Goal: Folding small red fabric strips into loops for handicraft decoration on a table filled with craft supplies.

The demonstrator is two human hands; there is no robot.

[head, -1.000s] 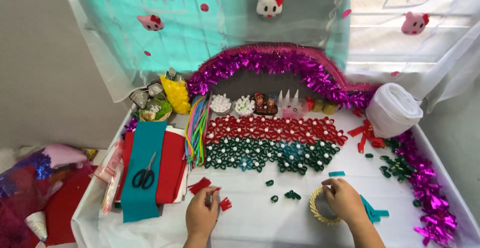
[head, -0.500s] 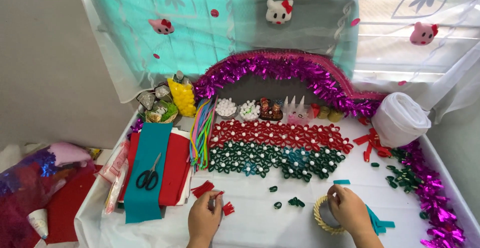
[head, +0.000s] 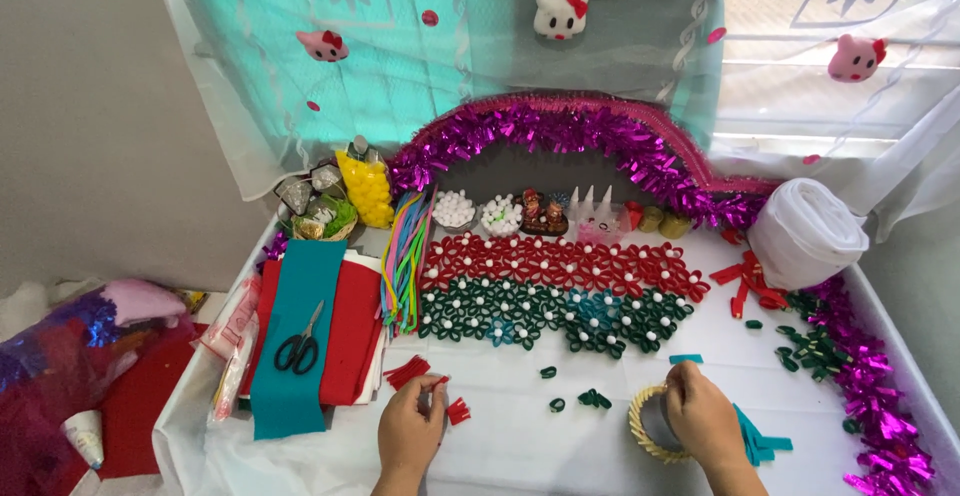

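At the bottom centre of the frame my left hand [head: 410, 434] rests on the white-covered bench [head: 520, 436], its fingers [head: 436, 393] pinched narrow on a small red strip [head: 440, 383]. A few more red strips [head: 406, 370] lie just above and left of it, and another small red bunch [head: 458, 412] sits just to its right. At the lower right my right hand [head: 703, 417] is curled over a pale yellow woven ring [head: 645, 434], fingers closed on its upper edge. Teal strips [head: 757, 442] lie just right of that hand. Between my hands a few dark green loops [head: 592, 397] sit on the cloth. In the middle of the frame, rows of red loops [head: 570, 264] with white beads run above rows of green loops [head: 540, 312]. At the left, black-handled scissors [head: 299, 344] lie on a teal felt sheet [head: 296, 356] laid over red felt [head: 350, 326]. Purple tinsel [head: 560, 128] arches across the back.
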